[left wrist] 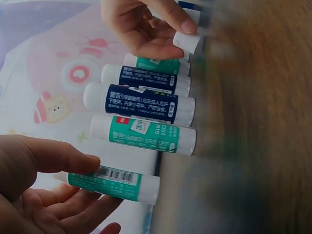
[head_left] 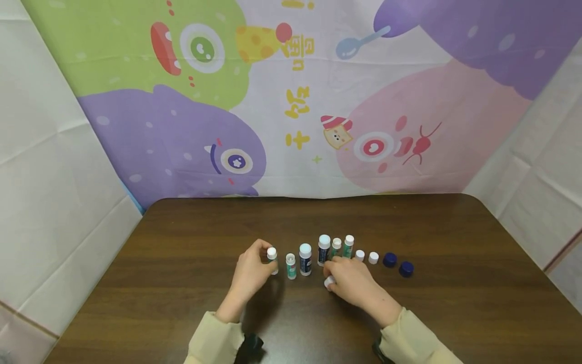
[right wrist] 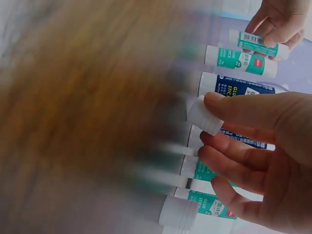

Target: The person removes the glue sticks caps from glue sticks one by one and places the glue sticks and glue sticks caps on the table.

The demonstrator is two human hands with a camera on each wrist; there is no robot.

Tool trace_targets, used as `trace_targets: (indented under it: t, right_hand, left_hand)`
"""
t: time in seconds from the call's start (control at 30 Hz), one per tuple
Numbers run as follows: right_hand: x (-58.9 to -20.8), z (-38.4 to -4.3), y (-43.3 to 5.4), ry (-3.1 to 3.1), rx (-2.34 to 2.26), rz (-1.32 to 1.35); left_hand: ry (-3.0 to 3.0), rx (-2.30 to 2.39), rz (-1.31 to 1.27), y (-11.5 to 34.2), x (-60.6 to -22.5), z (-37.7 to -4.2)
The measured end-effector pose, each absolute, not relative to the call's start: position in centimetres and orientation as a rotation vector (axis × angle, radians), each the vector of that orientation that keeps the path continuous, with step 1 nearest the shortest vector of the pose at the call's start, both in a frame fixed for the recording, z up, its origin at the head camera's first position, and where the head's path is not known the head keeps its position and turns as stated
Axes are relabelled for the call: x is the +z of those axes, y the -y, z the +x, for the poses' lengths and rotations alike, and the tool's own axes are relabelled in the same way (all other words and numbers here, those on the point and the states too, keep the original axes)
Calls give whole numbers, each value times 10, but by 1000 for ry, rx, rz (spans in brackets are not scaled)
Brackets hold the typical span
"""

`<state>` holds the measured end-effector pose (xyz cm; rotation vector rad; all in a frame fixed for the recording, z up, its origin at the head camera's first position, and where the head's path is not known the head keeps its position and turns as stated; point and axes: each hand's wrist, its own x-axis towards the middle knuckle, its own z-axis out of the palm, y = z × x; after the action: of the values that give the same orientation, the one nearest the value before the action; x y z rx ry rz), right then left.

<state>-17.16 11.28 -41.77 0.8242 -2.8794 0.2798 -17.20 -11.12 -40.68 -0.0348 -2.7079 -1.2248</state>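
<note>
At the left end of a row of glue sticks, my left hand [head_left: 249,268] pinches a green glue stick [left wrist: 109,181] between thumb and fingers; it stands upright on or close to the table. My right hand [head_left: 352,280] holds a small white cap [right wrist: 204,116] between thumb and fingertips, in front of the row. Between the hands are another green glue stick [head_left: 291,268] and a navy glue stick [head_left: 305,263]. A second navy glue stick [head_left: 324,252] and two green ones, one of them a green glue stick [head_left: 348,247] at the far end, stand behind the right hand, partly hidden.
Right of the row lie two white caps, including one white cap [head_left: 374,258], then two navy caps, a nearer navy cap [head_left: 406,269] and a navy cap [head_left: 389,260] beside it. The brown table [head_left: 182,293] meets a printed cloth [head_left: 300,177] at the back.
</note>
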Motion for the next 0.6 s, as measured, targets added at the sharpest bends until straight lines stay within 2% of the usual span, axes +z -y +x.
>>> trace_targets:
  t: [0.6]
  right_hand:
    - [-419,-173,-116,2908,242,909]
  left_hand:
    - [2817,-1073,-42,110,-415,-170]
